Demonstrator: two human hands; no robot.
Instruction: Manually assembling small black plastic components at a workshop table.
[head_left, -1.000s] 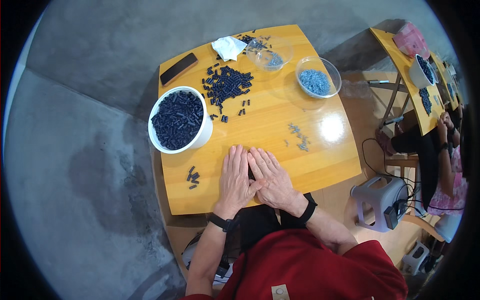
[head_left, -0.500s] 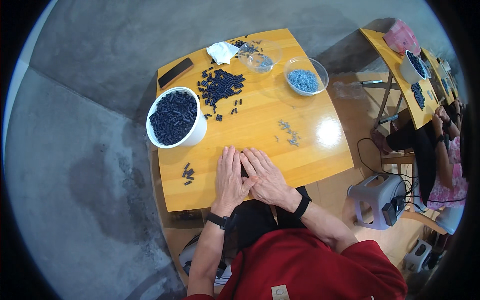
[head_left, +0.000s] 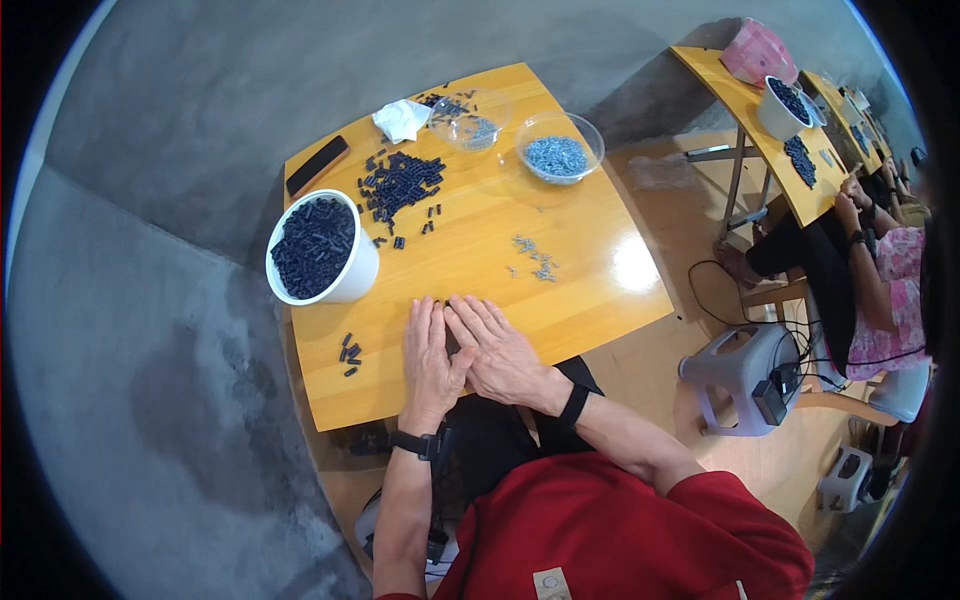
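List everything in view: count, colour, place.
Tables: several, yellow, centre and right.
Buckets: two, white, centre table's left, next table.
Dark pieces: many, black, in buckets, loose on tables.
Phone: one, dark, centre table's far left.
Tissue: one, white, far edge.
Bowls: two, clear, far side.
Silver bits: many, silver-grey, in bowls, loose nearby.
Bag: one, pink, far right.
Stools: at least two, grey, lower right.
Co-worker: at least one, pink top, right edge.
Dark item: one, black, near edge, mostly covered.
Left hand: one, black wristband, left of item.
Right hand: one, black wristband, right of item.
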